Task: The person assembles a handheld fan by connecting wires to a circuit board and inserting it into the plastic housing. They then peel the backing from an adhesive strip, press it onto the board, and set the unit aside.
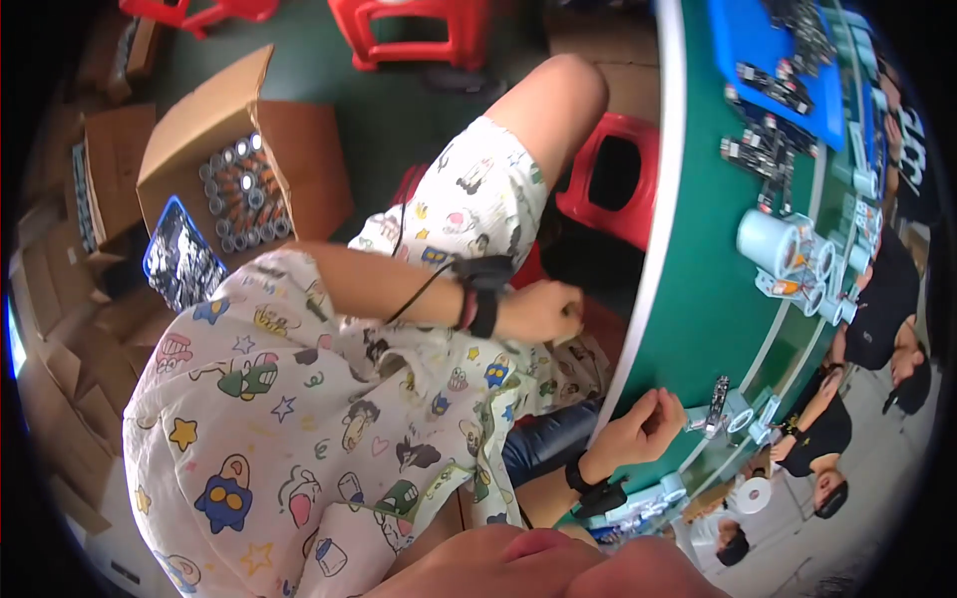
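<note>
My left hand (543,311) hovers off the near edge of the table, above my lap. Its fingers are curled in, and whatever might be inside them is hidden. A black band with a thin cable circles that wrist. Over the green table top (663,324), my right hand (646,429) has its thumb and fingers bent but apart, with nothing visible between them. Just beyond its fingertips lies a pale blue plastic piece (738,414) with a slim black part (717,404) on it. This wrist also wears a black band.
Black electronic parts (768,154) lie by and on a blue tray (733,50). Pale blue cylindrical housings (768,239) stand farther along. Several people (882,289) are across the table. Red stools (613,174), an open carton (314,159) of cylindrical pieces and a blue bin (177,204) are beside me.
</note>
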{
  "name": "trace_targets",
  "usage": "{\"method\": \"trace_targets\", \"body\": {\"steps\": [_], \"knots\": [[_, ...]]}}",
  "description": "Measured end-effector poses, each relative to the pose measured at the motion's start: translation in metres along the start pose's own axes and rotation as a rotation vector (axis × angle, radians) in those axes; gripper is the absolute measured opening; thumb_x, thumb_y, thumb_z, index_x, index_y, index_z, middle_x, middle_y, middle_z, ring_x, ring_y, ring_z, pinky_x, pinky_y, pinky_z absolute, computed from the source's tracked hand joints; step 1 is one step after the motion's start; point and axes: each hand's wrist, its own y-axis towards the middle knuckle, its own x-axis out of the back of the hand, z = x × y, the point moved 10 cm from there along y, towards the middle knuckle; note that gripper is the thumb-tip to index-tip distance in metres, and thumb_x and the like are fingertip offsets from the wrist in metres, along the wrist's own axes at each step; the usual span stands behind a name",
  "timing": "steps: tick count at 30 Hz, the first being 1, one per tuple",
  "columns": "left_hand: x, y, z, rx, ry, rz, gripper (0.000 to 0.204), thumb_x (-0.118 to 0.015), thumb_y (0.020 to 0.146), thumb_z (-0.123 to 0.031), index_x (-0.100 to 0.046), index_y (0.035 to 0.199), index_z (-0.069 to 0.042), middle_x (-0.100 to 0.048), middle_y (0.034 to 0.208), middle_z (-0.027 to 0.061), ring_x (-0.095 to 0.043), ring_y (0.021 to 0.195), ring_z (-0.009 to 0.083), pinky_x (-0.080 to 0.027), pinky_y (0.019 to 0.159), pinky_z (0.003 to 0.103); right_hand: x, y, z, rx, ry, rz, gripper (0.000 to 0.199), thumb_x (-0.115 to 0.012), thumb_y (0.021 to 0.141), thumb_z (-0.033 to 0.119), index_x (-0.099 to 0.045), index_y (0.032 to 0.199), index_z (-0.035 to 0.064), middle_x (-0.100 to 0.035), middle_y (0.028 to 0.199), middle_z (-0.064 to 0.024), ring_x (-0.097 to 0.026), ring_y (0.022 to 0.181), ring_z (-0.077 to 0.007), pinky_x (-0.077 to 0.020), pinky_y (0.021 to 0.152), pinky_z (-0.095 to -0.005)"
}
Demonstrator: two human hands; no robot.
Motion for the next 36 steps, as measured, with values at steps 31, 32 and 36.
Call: {"method": "trace_targets", "body": {"steps": [31, 32, 36], "knots": [[0.097, -0.033, -0.02, -0.245, -0.447, -0.044, 0.036, -0.061, 0.088, -0.005, -0.063, 0.123, 0.004, -0.074, 0.088, 0.0117, -0.069, 0.079, 0.0173, -0.055, 0.074, 0.033, -0.162, -0.012, 0.108, 0.293, 0.171, 0.484, 0.012, -0.069, 0.09, -0.007, -0.071, 0.102, -0.005, -0.066, 0.109, -0.0134, -0.067, 0.093, -0.0253, -0.0562, 0.077, -0.035], [0.093, -0.033, -0.024, -0.245, -0.449, -0.03, 0.036, -0.061, 0.088, -0.005, -0.063, 0.123, 0.004, -0.074, 0.088, 0.0117, -0.069, 0.079, 0.0173, -0.055, 0.074, 0.033, -0.16, -0.011, 0.109, 0.324, 0.143, 0.485, 0.013, -0.068, 0.09, -0.007, -0.072, 0.102, -0.0043, -0.066, 0.109, -0.0138, -0.067, 0.093, -0.0267, -0.056, 0.077, -0.0358], [0.084, -0.029, -0.022, 0.025, -0.52, 0.023, 0.033, -0.062, 0.09, -0.003, -0.065, 0.122, 0.004, -0.073, 0.088, 0.0098, -0.069, 0.085, 0.0148, -0.055, 0.078, 0.031, -0.15, -0.006, 0.111, 0.377, 0.079, 0.489, 0.014, -0.067, 0.091, -0.005, -0.072, 0.104, -0.0031, -0.066, 0.11, -0.015, -0.068, 0.093, -0.0299, -0.0557, 0.08, -0.0379]]}}
